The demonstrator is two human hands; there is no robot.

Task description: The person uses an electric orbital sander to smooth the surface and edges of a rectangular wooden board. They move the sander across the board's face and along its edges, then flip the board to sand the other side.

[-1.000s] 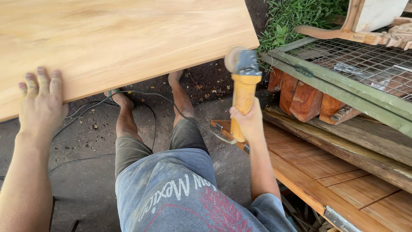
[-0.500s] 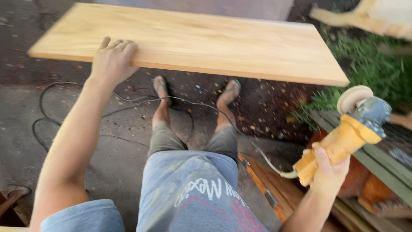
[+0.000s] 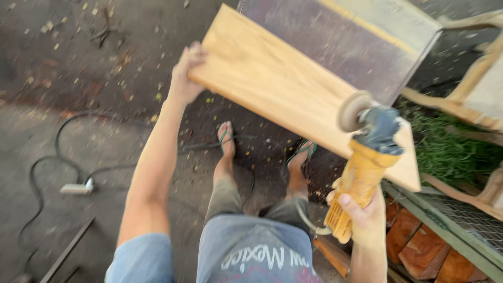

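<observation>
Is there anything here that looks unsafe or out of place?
Yes. The black cable lies in loose loops across the ground by the bare feet in sandals, and the left hand alone grips the tilted wooden board while the right hand holds a yellow grinder.

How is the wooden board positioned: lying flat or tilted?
Tilted. The wooden board slants, its left end gripped by the left hand, above the ground.

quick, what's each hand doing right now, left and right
Left hand: closed on the edge of the wooden board.
Right hand: closed around the yellow angle grinder.
</observation>
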